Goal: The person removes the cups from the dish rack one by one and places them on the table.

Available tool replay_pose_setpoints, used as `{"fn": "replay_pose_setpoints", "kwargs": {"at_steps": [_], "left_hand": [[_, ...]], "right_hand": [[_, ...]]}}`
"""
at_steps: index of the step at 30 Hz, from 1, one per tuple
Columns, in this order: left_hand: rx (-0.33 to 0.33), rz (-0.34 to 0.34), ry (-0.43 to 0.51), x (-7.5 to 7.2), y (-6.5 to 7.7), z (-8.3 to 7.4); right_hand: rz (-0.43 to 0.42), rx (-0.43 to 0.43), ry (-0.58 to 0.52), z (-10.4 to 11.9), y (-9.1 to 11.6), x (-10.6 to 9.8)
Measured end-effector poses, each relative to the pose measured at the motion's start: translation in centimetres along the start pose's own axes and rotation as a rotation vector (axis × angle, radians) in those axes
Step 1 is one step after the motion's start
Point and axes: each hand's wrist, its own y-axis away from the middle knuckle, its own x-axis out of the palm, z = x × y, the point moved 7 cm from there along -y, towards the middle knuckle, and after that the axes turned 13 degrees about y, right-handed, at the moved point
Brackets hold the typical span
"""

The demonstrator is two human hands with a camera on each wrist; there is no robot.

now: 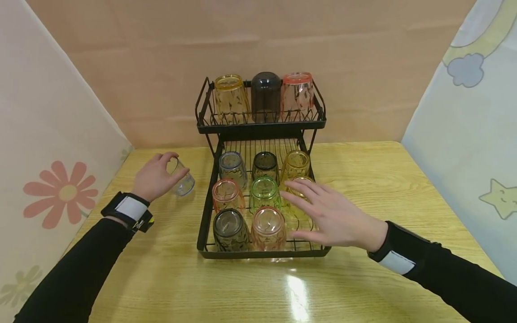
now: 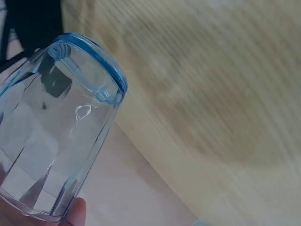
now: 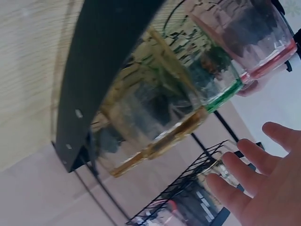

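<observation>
My left hand [image 1: 157,176] grips a clear glass with a blue tint [image 1: 185,184] to the left of the rack, its thumb and fingers around the upper end. In the left wrist view the thick blue base of the glass [image 2: 89,56] points away from the fingertips [image 2: 76,213], and the glass tilts. My right hand [image 1: 333,215] hovers with fingers spread over the right front of the lower tier, partly covering a yellow glass [image 1: 300,185]. Nothing lies in its grasp. Near it stand a green glass [image 1: 265,194] and a pink glass [image 1: 268,228], both upside down.
A black two-tier rack [image 1: 264,255] stands mid-table. Its lower tier holds several upturned glasses, among them a dark one [image 1: 231,231] and a red-rimmed one [image 1: 227,196]. On the upper tier are amber [image 1: 231,98], dark [image 1: 265,96] and pink [image 1: 297,96] glasses. Patterned cloth walls flank the table.
</observation>
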Motion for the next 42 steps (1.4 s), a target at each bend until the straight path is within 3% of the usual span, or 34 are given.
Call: {"fn": "replay_pose_setpoints", "kwargs": {"at_steps": [6,23,32,42], "left_hand": [[0.002,0.018,-0.092,1.4,-2.2,0.2],[-0.064,0.071,-0.103,3.0,-6.2,0.7],[-0.062,0.102,-0.123,4.1,-7.2,0.9],[-0.012,0.088,-0.135,3.9,-7.5,0.2]], "right_hand": [[0.011,0.049,-0.003,-1.1,1.3,0.8],[0.062,0.133,-0.004,-2.6,2.6,1.5],[0.085,0.176,-0.006,-3.3,3.2,1.9],[0.124,0.211,-0.009,-4.3,3.1,2.8]]}}
